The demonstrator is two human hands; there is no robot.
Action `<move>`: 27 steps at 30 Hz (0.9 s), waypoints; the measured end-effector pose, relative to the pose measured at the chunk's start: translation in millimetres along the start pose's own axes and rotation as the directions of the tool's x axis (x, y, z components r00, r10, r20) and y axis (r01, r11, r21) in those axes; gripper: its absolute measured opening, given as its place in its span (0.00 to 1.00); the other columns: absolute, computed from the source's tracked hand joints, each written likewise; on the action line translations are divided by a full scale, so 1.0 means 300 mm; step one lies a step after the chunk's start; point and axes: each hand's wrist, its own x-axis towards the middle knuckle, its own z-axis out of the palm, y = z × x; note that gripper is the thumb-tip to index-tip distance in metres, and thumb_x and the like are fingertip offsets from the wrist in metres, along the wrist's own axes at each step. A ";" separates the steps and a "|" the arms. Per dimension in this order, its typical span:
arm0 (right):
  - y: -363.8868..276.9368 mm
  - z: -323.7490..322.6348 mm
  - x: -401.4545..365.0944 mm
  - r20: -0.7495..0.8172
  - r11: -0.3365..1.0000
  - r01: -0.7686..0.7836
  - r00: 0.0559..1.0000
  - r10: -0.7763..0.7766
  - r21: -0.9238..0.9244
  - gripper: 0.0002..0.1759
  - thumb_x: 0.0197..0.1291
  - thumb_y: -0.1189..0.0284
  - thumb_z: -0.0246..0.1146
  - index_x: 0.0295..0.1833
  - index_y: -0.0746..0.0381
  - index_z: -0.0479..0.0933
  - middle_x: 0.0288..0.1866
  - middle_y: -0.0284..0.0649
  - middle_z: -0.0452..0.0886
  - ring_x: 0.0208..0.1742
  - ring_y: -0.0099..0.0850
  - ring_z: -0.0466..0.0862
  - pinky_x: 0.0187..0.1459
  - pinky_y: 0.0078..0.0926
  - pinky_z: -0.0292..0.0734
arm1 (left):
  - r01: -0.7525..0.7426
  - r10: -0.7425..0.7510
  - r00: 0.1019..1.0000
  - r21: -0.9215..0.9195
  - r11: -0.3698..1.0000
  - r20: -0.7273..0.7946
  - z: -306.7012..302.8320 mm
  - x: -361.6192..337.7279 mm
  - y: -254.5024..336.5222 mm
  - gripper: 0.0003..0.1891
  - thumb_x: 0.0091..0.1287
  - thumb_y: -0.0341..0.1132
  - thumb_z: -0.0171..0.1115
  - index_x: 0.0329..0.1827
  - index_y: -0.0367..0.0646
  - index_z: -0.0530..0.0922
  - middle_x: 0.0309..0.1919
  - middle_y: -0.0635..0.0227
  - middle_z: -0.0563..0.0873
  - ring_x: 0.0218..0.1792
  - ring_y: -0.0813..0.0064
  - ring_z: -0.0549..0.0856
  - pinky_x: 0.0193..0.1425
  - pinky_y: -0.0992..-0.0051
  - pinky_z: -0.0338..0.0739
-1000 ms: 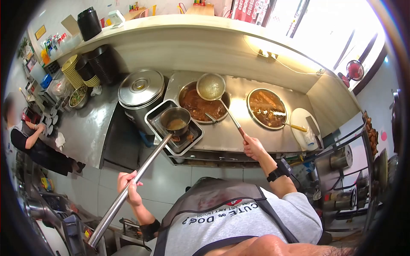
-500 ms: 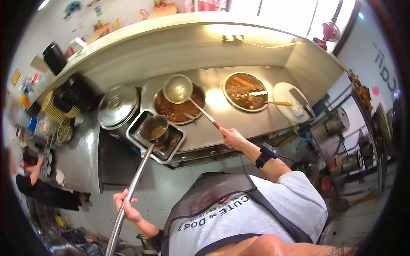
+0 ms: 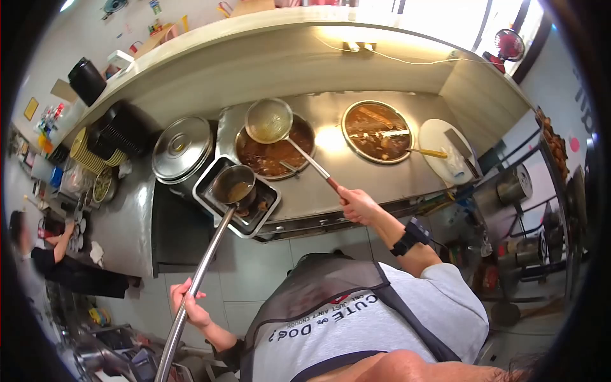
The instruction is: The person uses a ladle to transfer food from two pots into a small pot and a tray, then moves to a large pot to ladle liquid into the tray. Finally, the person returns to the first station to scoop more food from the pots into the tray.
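My right hand (image 3: 361, 207) is closed round the brown handle of a round mesh strainer (image 3: 268, 121). The strainer's bowl hangs over a sunken pot of brown broth (image 3: 273, 167), covering its far part. A utensil handle (image 3: 288, 167) pokes out at that pot's near side. Fingers of my left hand (image 3: 189, 303) wrap the long metal handle of a deep ladle (image 3: 233, 184). Some brownish liquid shows inside the ladle, whose cup is over a rectangular metal tray (image 3: 270, 213). Brown pieces lie in the tray beside the cup.
A second broth pot (image 3: 377, 132) holds a yellow-handled utensil. Right of it, a cleaver (image 3: 458, 143) lies on a white round board (image 3: 439, 169). A lidded pot (image 3: 182, 149) and black bowls (image 3: 121, 130) stand left. A co-worker (image 3: 76, 267) stands far left; a raised ledge (image 3: 254, 37) runs behind.
The whole view has shifted slightly, and the co-worker's head now shows at far left. Both hands keep their holds; the strainer and ladle stay over the pot and tray.
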 end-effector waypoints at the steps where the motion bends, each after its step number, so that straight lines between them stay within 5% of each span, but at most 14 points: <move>1: -0.018 0.009 -0.014 0.017 1.000 -0.003 1.000 0.003 -0.003 0.23 0.68 0.50 0.52 0.28 0.55 0.63 0.14 0.22 0.56 0.10 0.15 0.56 0.11 0.15 0.48 | -0.005 0.005 1.000 0.013 1.000 -0.011 -0.001 0.001 0.003 0.16 0.55 0.30 0.46 0.39 0.27 0.77 0.36 0.60 0.73 0.25 0.77 0.71 0.25 0.77 0.75; 8: -0.052 0.023 -0.015 -0.047 0.991 0.105 0.993 -0.109 -0.077 0.23 0.68 0.50 0.52 0.29 0.56 0.64 0.14 0.22 0.57 0.10 0.15 0.56 0.10 0.15 0.48 | -0.013 0.014 1.000 0.022 1.000 -0.019 0.019 0.005 0.015 0.16 0.54 0.31 0.48 0.37 0.26 0.77 0.33 0.59 0.73 0.22 0.76 0.73 0.23 0.77 0.75; 11: -0.005 0.029 0.034 -0.161 0.991 0.061 0.984 -0.080 -0.119 0.23 0.68 0.50 0.52 0.29 0.57 0.64 0.14 0.23 0.58 0.10 0.15 0.56 0.10 0.15 0.49 | -0.015 0.015 1.000 0.000 1.000 -0.023 0.023 -0.013 0.002 0.16 0.54 0.31 0.47 0.37 0.26 0.77 0.33 0.59 0.73 0.23 0.76 0.72 0.23 0.77 0.75; 13: -0.051 0.027 0.030 -0.187 0.949 -0.122 0.980 0.068 -0.290 0.23 0.68 0.50 0.52 0.28 0.57 0.64 0.15 0.24 0.58 0.11 0.16 0.56 0.10 0.16 0.49 | 0.009 -0.009 1.000 0.018 1.000 -0.021 0.005 -0.014 -0.017 0.17 0.56 0.32 0.45 0.39 0.26 0.76 0.37 0.60 0.72 0.26 0.78 0.71 0.26 0.77 0.74; 21: 0.021 0.021 -0.009 0.016 0.995 0.039 0.999 -0.040 0.088 0.24 0.69 0.49 0.51 0.27 0.55 0.61 0.15 0.23 0.55 0.12 0.14 0.53 0.12 0.16 0.46 | 0.023 -0.023 1.000 0.016 1.000 0.006 0.005 -0.015 -0.009 0.17 0.59 0.32 0.44 0.41 0.27 0.76 0.38 0.62 0.72 0.26 0.79 0.70 0.27 0.80 0.72; 24: 0.052 -0.003 0.035 -0.011 0.997 -0.044 0.999 0.043 -0.060 0.24 0.69 0.48 0.50 0.28 0.55 0.62 0.15 0.23 0.55 0.12 0.15 0.54 0.13 0.16 0.47 | 0.026 -0.024 0.999 0.037 0.999 -0.044 0.026 -0.003 0.014 0.16 0.56 0.32 0.45 0.37 0.27 0.75 0.35 0.60 0.71 0.24 0.77 0.70 0.23 0.78 0.73; 27: 0.057 -0.006 0.018 0.011 0.988 -0.145 0.989 0.144 0.050 0.24 0.69 0.49 0.49 0.28 0.56 0.63 0.15 0.23 0.55 0.12 0.15 0.54 0.13 0.16 0.47 | 0.029 -0.028 1.000 0.029 0.999 -0.013 0.022 0.012 0.018 0.16 0.56 0.32 0.45 0.38 0.27 0.75 0.35 0.60 0.71 0.24 0.77 0.71 0.24 0.78 0.73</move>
